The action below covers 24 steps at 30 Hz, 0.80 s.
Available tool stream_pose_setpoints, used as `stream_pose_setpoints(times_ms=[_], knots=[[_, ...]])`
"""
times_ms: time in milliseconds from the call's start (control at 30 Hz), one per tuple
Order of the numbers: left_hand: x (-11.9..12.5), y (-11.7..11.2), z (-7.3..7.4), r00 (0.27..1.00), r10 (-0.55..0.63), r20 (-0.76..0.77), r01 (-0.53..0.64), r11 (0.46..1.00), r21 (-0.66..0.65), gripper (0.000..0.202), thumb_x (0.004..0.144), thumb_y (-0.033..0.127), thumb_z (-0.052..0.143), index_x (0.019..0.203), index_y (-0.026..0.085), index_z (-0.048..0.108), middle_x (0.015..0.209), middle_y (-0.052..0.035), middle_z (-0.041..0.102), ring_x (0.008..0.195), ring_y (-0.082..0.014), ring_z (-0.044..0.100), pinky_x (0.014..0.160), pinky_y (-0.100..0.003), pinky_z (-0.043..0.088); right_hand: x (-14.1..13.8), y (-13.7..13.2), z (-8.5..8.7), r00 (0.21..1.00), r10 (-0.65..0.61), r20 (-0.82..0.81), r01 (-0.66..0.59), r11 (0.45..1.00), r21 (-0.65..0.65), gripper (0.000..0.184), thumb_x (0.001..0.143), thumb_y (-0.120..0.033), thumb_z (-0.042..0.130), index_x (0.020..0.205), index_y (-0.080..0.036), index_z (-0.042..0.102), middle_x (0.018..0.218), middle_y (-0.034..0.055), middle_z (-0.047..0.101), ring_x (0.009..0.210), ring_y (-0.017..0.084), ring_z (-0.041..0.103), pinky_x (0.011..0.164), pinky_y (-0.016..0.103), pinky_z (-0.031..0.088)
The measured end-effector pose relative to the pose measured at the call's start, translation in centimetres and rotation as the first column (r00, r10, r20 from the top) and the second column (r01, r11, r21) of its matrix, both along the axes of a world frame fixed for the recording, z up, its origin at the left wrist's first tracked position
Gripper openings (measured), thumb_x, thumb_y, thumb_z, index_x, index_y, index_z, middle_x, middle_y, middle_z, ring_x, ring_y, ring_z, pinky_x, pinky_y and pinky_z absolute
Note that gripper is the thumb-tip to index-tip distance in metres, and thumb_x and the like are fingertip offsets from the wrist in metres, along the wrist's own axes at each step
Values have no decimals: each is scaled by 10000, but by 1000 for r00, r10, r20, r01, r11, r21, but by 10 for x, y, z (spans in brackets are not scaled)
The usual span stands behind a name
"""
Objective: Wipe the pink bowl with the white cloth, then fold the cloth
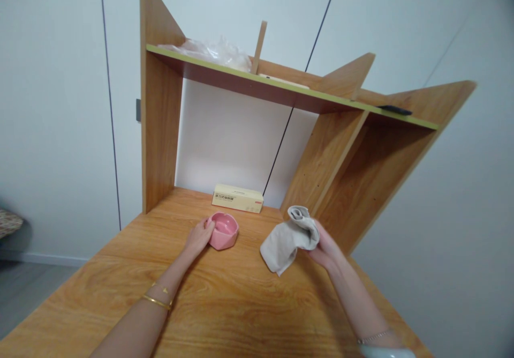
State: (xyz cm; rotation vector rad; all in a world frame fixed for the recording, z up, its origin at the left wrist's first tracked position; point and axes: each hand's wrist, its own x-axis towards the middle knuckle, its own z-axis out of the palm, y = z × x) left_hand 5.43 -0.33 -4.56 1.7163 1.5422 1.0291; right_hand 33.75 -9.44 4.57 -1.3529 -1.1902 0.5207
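Note:
A small pink faceted bowl (pixel 224 230) sits on the wooden desk (pixel 225 304). My left hand (pixel 198 236) grips its left rim, fingers curled around the edge. To the right, my right hand (pixel 326 248) holds a grey-white cloth (pixel 289 237) bunched at the top, its lower corner hanging down toward the desk surface. The cloth is a hand's width to the right of the bowl and does not touch it.
A long cream box (pixel 237 198) lies at the back of the desk against the white wall. A wooden hutch (pixel 158 127) with an upper shelf (pixel 257 82) carries crumpled clear plastic (pixel 212 51) and a dark flat object (pixel 395 110). A side compartment stands right.

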Motion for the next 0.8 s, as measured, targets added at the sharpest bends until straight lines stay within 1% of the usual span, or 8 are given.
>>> stream_pose_setpoints(times_ms=[100, 233, 300, 367, 433, 567, 667, 800], knots=[[0, -1, 1, 999, 6, -45, -6, 1000, 2, 384, 833, 352, 323, 1006, 143, 595, 950, -115, 662, 888, -254, 606, 741, -313, 435, -12, 4, 17, 978, 97, -183, -111, 992, -66, 331, 699, -463, 537, 775, -155, 630, 711, 44, 667, 628, 173, 595, 551, 263, 439], [0, -2, 2, 996, 15, -93, -15, 1000, 4, 378, 837, 353, 306, 975, 140, 587, 943, -125, 656, 868, -254, 603, 729, -313, 428, -40, 2, 25, 921, 175, -348, -218, 972, -87, 299, 618, -441, 645, 749, -172, 627, 688, 4, 661, 601, 136, 573, 533, 222, 412], [0, -2, 1, 994, 14, -109, -14, 1000, 5, 374, 841, 351, 298, 960, 142, 586, 934, -122, 656, 860, -247, 602, 725, -304, 425, -55, 1, 27, 852, 250, -460, -312, 948, -64, 267, 594, -412, 685, 728, -188, 629, 670, -27, 658, 588, 112, 561, 534, 201, 408], [0, -2, 1, 993, 10, -120, -9, 1000, 7, 371, 844, 347, 295, 958, 143, 583, 937, -121, 654, 858, -242, 601, 723, -298, 424, -64, 1, 28, 749, 317, -581, -401, 916, -17, 232, 596, -388, 698, 721, -204, 630, 660, -52, 658, 584, 95, 557, 552, 189, 416], [0, -1, 0, 992, 1, -125, 0, 1000, 10, 368, 847, 338, 290, 966, 145, 579, 950, -116, 652, 866, -236, 599, 720, -291, 425, -67, 3, 25, 687, 336, -644, -439, 899, 1, 195, 624, -370, 685, 729, -214, 633, 666, -62, 664, 596, 93, 566, 579, 188, 430], [0, 0, -1, 992, -4, -130, 5, 1000, 10, 370, 852, 329, 283, 981, 141, 575, 954, -115, 651, 871, -233, 600, 714, -288, 429, -54, 7, 4, 709, 244, -662, -445, 883, -151, 132, 703, -318, 616, 767, -205, 632, 699, -37, 678, 631, 110, 597, 603, 206, 455], [0, 1, -2, 991, 5, -134, -5, 1000, 5, 372, 851, 337, 288, 978, 137, 575, 942, -121, 653, 869, -241, 603, 713, -296, 429, -34, 4, -22, 748, 162, -644, -417, 870, -265, 114, 748, -292, 561, 761, -193, 617, 678, -15, 676, 603, 123, 606, 595, 234, 470], [0, 2, -1, 991, 2, -134, -2, 1000, 3, 368, 847, 339, 292, 977, 140, 573, 946, -117, 654, 875, -235, 603, 728, -291, 429, -3, -7, -57, 803, 71, -591, -365, 844, -394, 167, 776, -355, 526, 801, -204, 594, 671, -5, 664, 591, 139, 609, 592, 281, 483]])
